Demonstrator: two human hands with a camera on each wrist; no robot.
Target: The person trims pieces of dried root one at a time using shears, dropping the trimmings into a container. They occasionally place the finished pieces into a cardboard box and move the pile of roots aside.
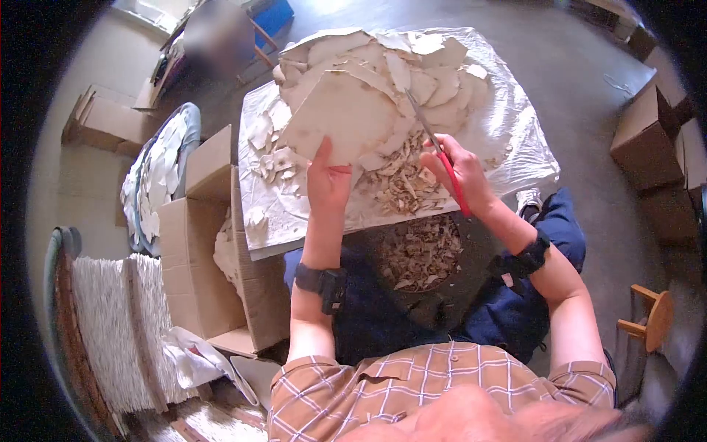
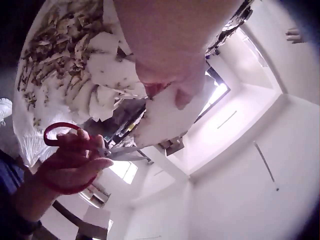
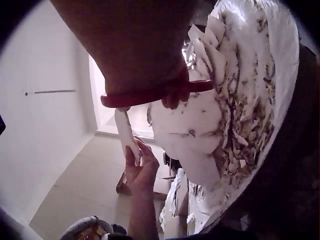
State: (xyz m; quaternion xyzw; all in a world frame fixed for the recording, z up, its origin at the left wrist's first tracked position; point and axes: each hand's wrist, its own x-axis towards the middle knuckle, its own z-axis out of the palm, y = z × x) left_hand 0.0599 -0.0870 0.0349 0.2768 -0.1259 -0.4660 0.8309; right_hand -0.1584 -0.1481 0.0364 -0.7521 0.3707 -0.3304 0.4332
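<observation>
A large, pale, flat piece with a ragged edge [image 1: 342, 114] [image 2: 172, 117] is pinched at its near edge by my left hand [image 1: 328, 184] [image 2: 175, 75] [image 3: 142, 170]. Red-handled scissors [image 1: 454, 183] [image 2: 122, 151] [image 3: 137, 97] are in my right hand [image 1: 465, 175] [image 2: 72, 167], fingers through the loops. In the left wrist view the blades stand apart, tips near the piece's lower edge; whether they touch it I cannot tell. In the head view they point away from me, right of the piece.
Similar pieces lie heaped on the white-covered table [image 1: 515, 144], with small trimmings [image 1: 412, 184] at its near side. More scraps fill a container [image 1: 420, 254] below. At left stand an open cardboard box [image 1: 195, 258] and a filled basket [image 1: 158, 177]; a wooden stool [image 1: 658, 320] is right.
</observation>
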